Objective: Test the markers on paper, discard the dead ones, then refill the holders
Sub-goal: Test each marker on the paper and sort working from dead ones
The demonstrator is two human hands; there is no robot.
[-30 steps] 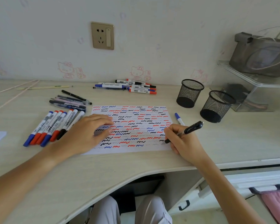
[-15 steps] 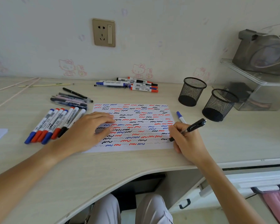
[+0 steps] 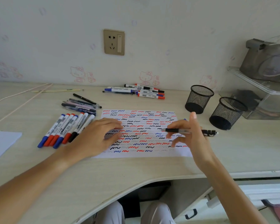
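While the left hand lies flat with relaxed fingers on the paper, the right hand pinches a black pen level above its 3 o'clock edge, so it should be sorted gently, keeping piles apart.

Home study corner, cartoon-cat wallpaper, wooden desk, wall socket

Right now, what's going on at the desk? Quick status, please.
Left hand flat on paper. Right hand holds black pen level above paper. Both holders empty. Nothing in the way.
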